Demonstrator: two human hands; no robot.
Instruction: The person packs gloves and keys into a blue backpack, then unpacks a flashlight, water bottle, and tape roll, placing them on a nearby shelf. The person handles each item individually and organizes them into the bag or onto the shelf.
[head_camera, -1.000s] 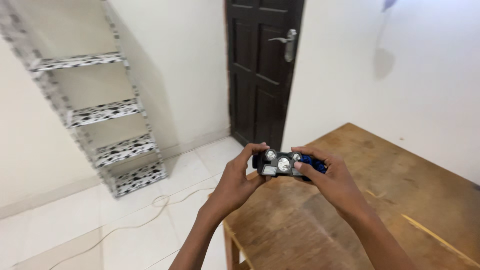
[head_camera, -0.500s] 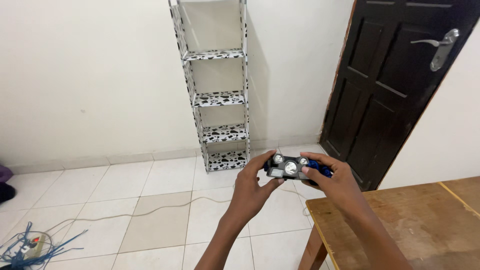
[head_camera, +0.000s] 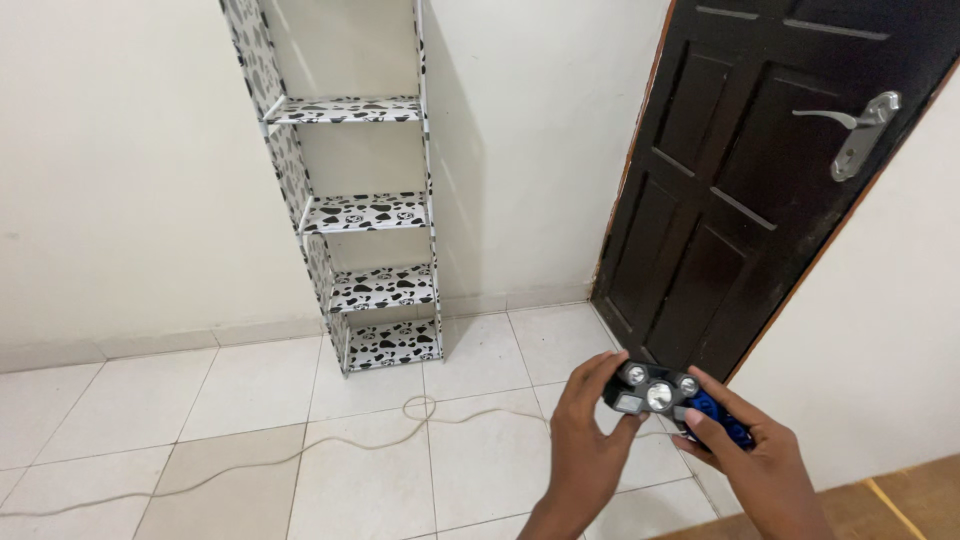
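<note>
Black-blue controller (head_camera: 668, 400) | left hand (head_camera: 583, 450), right hand (head_camera: 765, 465) fingers curled round it

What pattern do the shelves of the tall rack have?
The rack has white shelves with black cow-like spots, clearest in the head view.

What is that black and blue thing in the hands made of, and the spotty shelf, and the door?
The gadget held by the left hand and right hand looks like hard plastic, smooth black and glossy blue, with shiny silver round parts. The spotty shelf seems to be printed fabric on thin pale poles. The door looks like dark painted or stained wood with raised panels, and its handle is shiny metal.
</note>
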